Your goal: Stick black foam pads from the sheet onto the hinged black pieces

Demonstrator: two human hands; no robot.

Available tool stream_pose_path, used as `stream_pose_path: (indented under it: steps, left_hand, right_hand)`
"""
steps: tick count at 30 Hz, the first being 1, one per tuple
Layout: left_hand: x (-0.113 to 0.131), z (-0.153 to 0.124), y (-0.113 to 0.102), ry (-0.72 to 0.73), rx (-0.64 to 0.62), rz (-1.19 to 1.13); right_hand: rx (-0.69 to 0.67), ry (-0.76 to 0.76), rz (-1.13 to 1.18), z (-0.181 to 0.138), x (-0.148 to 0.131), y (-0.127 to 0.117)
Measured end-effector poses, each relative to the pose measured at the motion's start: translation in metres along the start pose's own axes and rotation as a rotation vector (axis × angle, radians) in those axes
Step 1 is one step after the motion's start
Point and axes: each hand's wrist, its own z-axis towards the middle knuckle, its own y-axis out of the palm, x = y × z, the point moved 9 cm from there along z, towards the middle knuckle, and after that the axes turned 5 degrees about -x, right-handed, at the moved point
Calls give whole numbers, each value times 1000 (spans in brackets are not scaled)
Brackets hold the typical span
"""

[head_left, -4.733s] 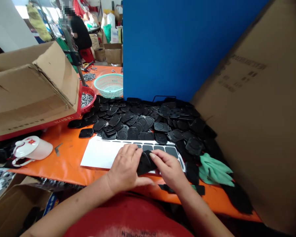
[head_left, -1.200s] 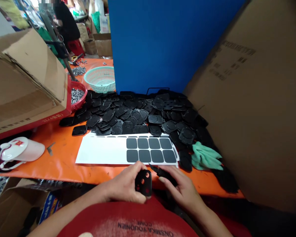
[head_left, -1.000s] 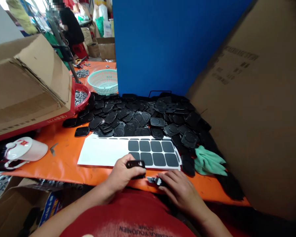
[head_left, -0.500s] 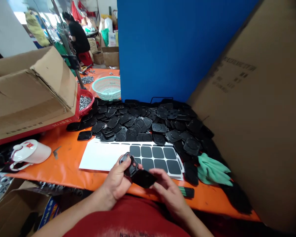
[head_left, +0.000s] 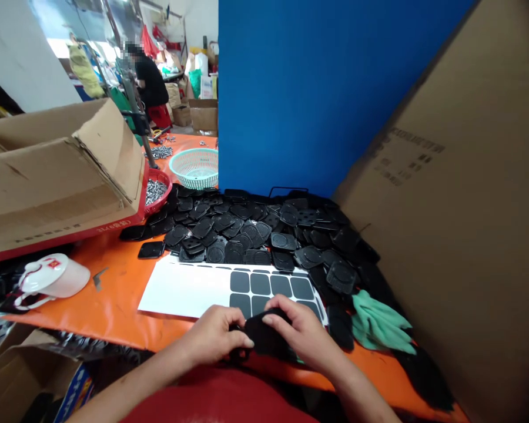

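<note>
Close to the table's front edge, a black plate-like part (head_left: pixel 264 338) is held between both hands. My left hand (head_left: pixel 216 336) pinches its left end, thumb on top, where a small dark looped piece partly shows below the fingers. On the other side, my right hand (head_left: pixel 302 332) grips the part's right end with thumb and fingers. Just beyond the hands lies a white sheet (head_left: pixel 183 289) bearing rows of dark grey rounded-square stickers (head_left: pixel 260 283). The hands cover part of these stickers.
Behind the sheet spreads a heap of black plastic plates (head_left: pixel 220 223). A green cloth (head_left: pixel 377 320) lies at right beside a tall cardboard sheet (head_left: pixel 458 235). To the left are a white lidded mug (head_left: pixel 59 276), a cardboard box (head_left: pixel 48 182) and a red basket (head_left: pixel 161 197) of metal pieces.
The black part has turned and now shows a dull black face. My right hand has come up over its right end, and my left hand's grip has shifted to a pinch.
</note>
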Motion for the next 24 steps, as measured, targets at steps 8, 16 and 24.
stream_pose_path:
  steps: [8,16,24]
  left_hand:
    - [10,10,-13,180,161,-339]
    - [31,-7,-25,365,287,502]
    - [6,-30,-39,535,376,1385]
  right_hand:
    - [220,142,649,5,39,24]
    - [358,226,443,13,72,-2]
    - [611,178,-68,5,86,-83]
